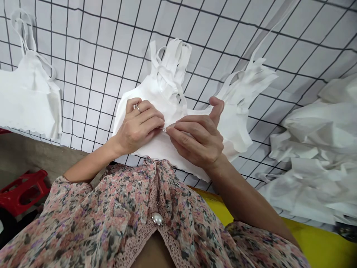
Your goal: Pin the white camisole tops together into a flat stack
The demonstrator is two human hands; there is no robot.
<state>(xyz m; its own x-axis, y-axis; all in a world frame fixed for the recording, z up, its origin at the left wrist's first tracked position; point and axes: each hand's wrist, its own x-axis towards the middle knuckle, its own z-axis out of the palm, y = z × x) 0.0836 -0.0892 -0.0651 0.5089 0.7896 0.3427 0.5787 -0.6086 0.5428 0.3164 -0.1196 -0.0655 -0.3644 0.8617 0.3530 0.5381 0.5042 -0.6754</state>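
Note:
Both hands meet over a white strappy camisole top lying on the table before me. My left hand, with a ring on one finger, is closed in a pinch; what its fingertips hold is too small to name. My right hand pinches a tiny white loop-like piece between thumb and forefinger, its little finger raised. The two sets of fingertips almost touch around this piece. Bunched white straps fan out from the top just beyond my hands, and a second strap bundle spreads to the right.
Another stack of white tops lies at the left. A loose heap of white garments sits on the right. Beneath everything is a white cloth with a black grid. A red plastic stool stands at lower left, by the floor.

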